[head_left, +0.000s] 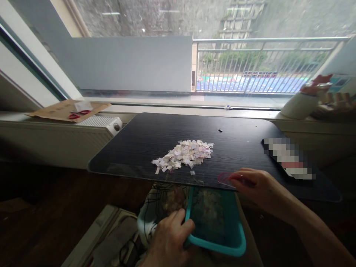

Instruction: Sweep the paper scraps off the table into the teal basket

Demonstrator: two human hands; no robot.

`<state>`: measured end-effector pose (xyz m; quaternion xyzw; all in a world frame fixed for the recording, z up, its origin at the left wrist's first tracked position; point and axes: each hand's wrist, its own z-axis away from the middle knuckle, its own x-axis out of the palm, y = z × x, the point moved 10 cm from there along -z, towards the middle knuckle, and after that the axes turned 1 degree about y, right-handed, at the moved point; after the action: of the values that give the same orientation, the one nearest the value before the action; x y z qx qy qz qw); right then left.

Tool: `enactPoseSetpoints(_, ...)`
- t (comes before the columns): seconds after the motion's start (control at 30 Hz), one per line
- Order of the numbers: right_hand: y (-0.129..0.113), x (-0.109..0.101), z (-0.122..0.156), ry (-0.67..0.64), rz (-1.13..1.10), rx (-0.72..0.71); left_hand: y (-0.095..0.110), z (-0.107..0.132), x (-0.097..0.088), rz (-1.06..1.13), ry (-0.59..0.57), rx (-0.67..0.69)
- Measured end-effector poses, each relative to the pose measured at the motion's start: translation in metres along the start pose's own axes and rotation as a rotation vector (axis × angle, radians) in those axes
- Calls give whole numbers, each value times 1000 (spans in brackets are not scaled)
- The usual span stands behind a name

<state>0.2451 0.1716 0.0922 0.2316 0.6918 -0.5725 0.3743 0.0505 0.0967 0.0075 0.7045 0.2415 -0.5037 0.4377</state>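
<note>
A pile of small white and pinkish paper scraps (185,154) lies near the front edge of a dark table (133,148). My left hand (169,237) grips the left rim of a teal plastic basket (222,243), held below the table's front edge. The basket holds some scraps. My right hand (257,185) rests on the table's front edge, fingers closed on a thin pink see-through piece (224,178) lying flat there. The pile is a short way left of and beyond that hand.
A blurred flat object (289,159) lies at the table's right. A radiator (100,122) and cardboard with red scissors (69,110) sit at the left on the sill. A white pot (299,105) stands at the right. Cables lie on the floor below.
</note>
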Motion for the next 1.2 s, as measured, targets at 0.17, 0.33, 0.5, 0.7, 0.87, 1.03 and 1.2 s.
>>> enactPoseSetpoints(0.17,-13,3,-2,-1,-11,-44,13,-3,8,-62,-50,46)
enactPoseSetpoints(0.33,-43,19,-25,89,16,-156,36,-10,28,-145,-155,181)
enactPoseSetpoints(0.5,-64,42,-29,45,24,-221,34,-13,35,-193,-224,174)
enactPoseSetpoints(0.7,-74,45,-25,-28,-7,-238,34,-11,36,-231,-259,153)
enactPoseSetpoints(0.87,-59,33,-40,124,37,-206,35,-10,33,-233,-202,164)
enactPoseSetpoints(1.03,-56,37,-35,57,41,-194,36,-11,32,-249,-225,171)
enactPoseSetpoints(1.2,-55,29,-39,132,25,-192,35,-12,32,-205,-255,154)
